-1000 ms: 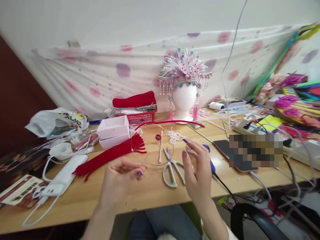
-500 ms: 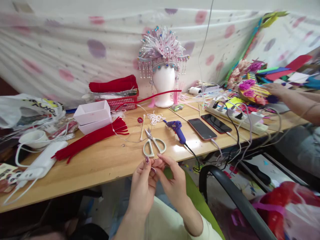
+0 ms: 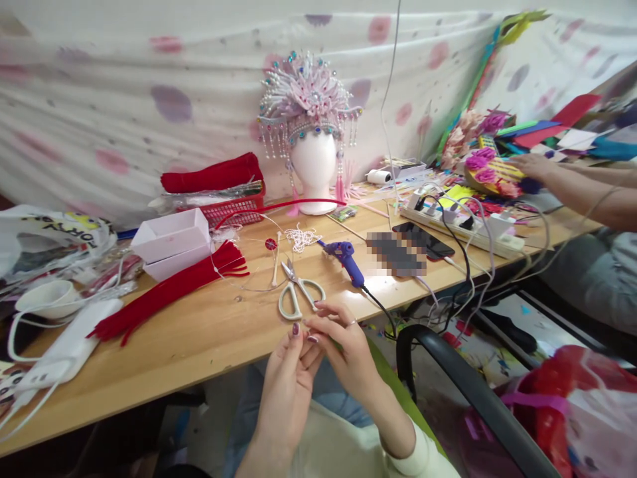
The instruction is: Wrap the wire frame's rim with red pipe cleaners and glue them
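Observation:
Just off the table's front edge, my left hand [image 3: 287, 382] and my right hand [image 3: 351, 352] meet, fingertips pinched together. Whatever sits between them is too small to make out. Right beyond the fingers lie scissors [image 3: 294, 300] with pale handles, blades pointing away and slightly parted. A blue glue gun [image 3: 351, 265] rests to their right, its black cord running over the edge. Behind the scissors are a heap of white bead string [image 3: 302, 238], a small red round piece [image 3: 270, 244] and a thin white stick [image 3: 276, 259]. Thin clear line curls beside them.
A bundle of red pipe cleaners [image 3: 169, 292] lies left, near white boxes [image 3: 172, 238] and a red basket [image 3: 233, 209]. A foam head [image 3: 314, 172] wears a beaded pink headdress [image 3: 318, 99]. A power strip [image 3: 462, 229] and phones stand right; another person's hand [image 3: 535, 166] touches flowers there.
My view has shifted slightly, so the table things appear further left. My hands stay together, and the right fingers have shifted a little over the left fingertips.

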`<state>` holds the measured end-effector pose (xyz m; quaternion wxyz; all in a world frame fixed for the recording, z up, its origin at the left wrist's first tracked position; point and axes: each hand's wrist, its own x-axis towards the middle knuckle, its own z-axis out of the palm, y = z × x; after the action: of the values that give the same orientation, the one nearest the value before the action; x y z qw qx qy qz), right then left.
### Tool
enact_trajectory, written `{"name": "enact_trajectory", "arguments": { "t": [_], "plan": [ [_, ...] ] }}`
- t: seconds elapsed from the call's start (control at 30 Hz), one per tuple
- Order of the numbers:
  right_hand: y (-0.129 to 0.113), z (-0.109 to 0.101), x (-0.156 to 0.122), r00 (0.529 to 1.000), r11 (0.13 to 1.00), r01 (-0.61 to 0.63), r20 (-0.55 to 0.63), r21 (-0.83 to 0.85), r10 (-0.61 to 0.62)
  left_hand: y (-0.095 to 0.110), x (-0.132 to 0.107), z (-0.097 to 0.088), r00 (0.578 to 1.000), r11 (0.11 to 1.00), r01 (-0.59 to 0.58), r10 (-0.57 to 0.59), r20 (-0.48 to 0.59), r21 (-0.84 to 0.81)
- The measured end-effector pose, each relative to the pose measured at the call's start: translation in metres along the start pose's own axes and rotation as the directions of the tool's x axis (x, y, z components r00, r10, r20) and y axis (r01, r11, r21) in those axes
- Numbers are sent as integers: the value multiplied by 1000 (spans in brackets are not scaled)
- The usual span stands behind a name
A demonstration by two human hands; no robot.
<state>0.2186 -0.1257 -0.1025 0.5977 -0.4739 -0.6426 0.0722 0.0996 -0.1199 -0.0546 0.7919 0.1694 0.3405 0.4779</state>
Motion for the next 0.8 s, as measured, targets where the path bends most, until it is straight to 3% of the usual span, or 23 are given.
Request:
{"name": "enact_trajectory", "arguments": {
  "t": [0.1,0.2,0.37,0.5,0.57,0.7,0.8],
  "plan": [
    [1,2,-1,1000,999,18,8,-33,-17,0,2,0,999,1000,19,-18,36,-13],
    [-3,6,-3,997,999,-18,-76,-36,15,-5,5,0,1000,999,23,-22,20,-45],
    [-12,12,-2,968,995,-101,-227,24,104,-12,14,-6,998,994,-16,10,-61,-111],
    [-15,11,1,935,989,-129,-323,74,146,-15,20,-10,983,989,9,-35,-178,-146],
    [-16,10,3,943,997,-79,-322,25,83,-17,21,-10,979,988,30,-60,-193,-153],
    [-18,7,5,971,995,88,-220,-54,-98,-24,15,-8,987,983,112,-126,-98,-144],
    [-15,4,3,986,992,68,-146,-108,-83,-27,11,-6,976,975,204,-209,-54,-90]
  ]
}}
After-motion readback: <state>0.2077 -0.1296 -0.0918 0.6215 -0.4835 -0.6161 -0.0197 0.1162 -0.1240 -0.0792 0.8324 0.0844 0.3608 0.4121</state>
